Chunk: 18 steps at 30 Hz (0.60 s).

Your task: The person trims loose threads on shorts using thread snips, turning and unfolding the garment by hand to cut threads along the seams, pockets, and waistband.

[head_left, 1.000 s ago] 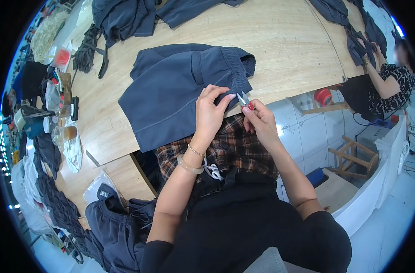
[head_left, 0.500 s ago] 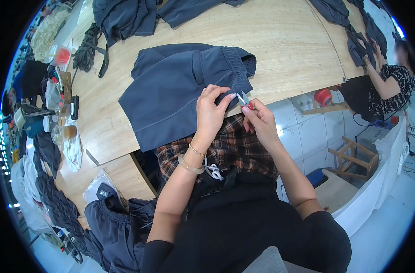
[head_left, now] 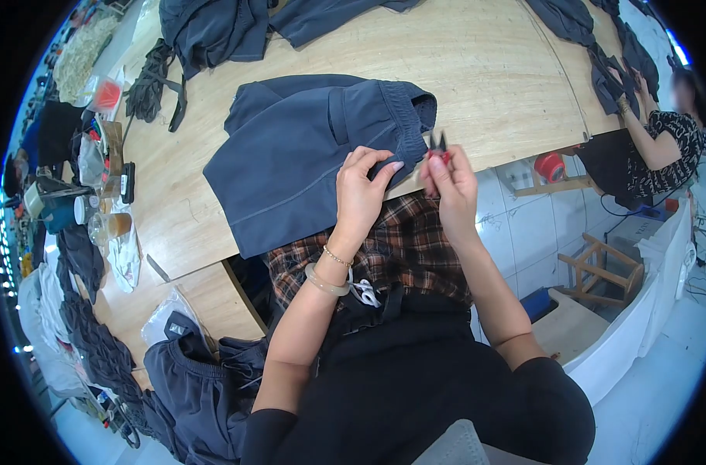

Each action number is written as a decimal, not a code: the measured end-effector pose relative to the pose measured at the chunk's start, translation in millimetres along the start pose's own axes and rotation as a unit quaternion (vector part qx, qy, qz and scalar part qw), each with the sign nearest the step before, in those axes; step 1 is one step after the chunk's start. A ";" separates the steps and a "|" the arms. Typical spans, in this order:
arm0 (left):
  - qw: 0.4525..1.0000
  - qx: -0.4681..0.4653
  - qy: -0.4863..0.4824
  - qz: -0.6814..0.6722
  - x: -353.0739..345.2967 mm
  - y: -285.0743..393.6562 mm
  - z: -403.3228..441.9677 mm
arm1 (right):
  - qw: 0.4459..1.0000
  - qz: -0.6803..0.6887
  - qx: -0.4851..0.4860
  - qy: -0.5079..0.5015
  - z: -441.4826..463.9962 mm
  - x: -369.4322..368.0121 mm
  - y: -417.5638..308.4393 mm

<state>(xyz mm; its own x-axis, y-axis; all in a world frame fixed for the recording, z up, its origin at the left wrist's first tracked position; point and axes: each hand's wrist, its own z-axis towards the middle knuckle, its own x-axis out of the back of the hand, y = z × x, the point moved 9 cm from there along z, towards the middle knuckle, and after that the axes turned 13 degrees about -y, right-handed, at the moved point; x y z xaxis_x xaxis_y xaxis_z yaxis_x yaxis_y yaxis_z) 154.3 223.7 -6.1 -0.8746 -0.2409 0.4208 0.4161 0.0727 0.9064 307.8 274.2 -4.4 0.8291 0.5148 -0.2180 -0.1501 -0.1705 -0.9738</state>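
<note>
Elastic-waist shorts (head_left: 279, 163): lay on the wooden surface (head_left: 508, 85).
Left hand (head_left: 358, 186): pinched the shorts near the waistband.
Right hand (head_left: 458, 186): gripped red-handled thread snips (head_left: 438, 155), blades parted, off the fabric.
Stage: cuts made or remaining could not be told.

A garment workshop: dark clothes (head_left: 213, 27) lie along the far side of a wooden table (head_left: 492, 70), and a co-worker (head_left: 671, 143) handles fabric at right.
</note>
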 end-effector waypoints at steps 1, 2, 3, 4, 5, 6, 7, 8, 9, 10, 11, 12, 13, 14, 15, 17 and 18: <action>1.000 0.000 0.005 -0.002 1.2 1.4 0.0 | 0.998 -0.008 0.038 0.059 2.0 11.7 -6.7; 1.000 0.001 0.010 -0.004 2.6 2.2 -0.2 | 0.997 -0.008 0.039 0.059 5.8 15.6 -8.4; 1.000 0.000 0.011 -0.004 4.0 2.1 -0.2 | 0.993 -0.101 0.025 0.050 10.0 19.6 -13.7; 1.000 -0.011 0.002 0.021 5.2 6.6 0.4 | 0.980 -0.195 0.011 0.041 15.0 21.7 -17.3; 0.999 -0.022 -0.007 0.045 5.1 11.6 0.6 | 0.985 -0.168 -0.019 0.036 20.0 25.7 -6.0; 0.999 -0.023 -0.008 0.045 5.5 15.5 -1.5 | 0.985 -0.168 -0.018 0.037 23.1 28.9 -1.3; 0.986 -0.059 0.038 0.153 15.2 42.7 -5.8 | 0.987 -0.159 -0.033 0.013 27.1 28.5 6.8; 0.958 -0.093 0.083 0.259 19.4 63.8 -11.5 | 0.987 -0.150 -0.049 -0.011 29.2 25.1 11.5; 0.958 -0.092 0.083 0.260 17.7 64.6 -12.5 | 0.988 -0.149 -0.049 -0.011 29.5 24.0 11.1; 0.966 -0.110 0.078 0.219 16.4 66.1 -13.5 | 0.993 -0.109 -0.051 -0.009 30.4 20.4 9.2; 0.973 -0.127 0.074 0.177 15.2 67.3 -14.2 | 0.996 -0.068 -0.053 -0.008 31.1 16.9 7.7; 0.973 -0.126 0.074 0.177 12.9 66.3 -14.2 | 0.996 -0.068 -0.053 -0.009 31.8 13.6 5.5; 0.976 -0.121 0.068 0.170 9.5 62.6 -13.1 | 0.997 -0.053 -0.052 -0.007 32.4 10.9 3.7; 0.978 -0.117 0.061 0.162 6.8 59.2 -11.7 | 0.998 -0.039 -0.050 -0.004 32.8 9.5 2.7; 0.979 -0.117 0.053 0.158 4.8 56.7 -10.7 | 0.998 -0.040 -0.050 -0.003 33.0 9.4 2.1; 0.983 -0.103 0.031 0.149 2.7 52.6 -9.4 | 0.996 -0.044 -0.074 -0.011 33.1 9.3 4.9; 0.986 -0.087 0.011 0.140 0.3 48.6 -8.1 | 0.996 -0.044 -0.074 -0.009 32.6 8.7 4.0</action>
<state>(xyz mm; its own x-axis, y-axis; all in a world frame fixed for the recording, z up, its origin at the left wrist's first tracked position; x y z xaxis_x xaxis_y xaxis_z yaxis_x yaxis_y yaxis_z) 176.2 219.3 37.8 -0.7140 -0.2567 0.6514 0.6792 -0.0281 0.7334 296.9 305.4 -12.3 0.8256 0.5480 -0.1342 0.0050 -0.2451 -0.9695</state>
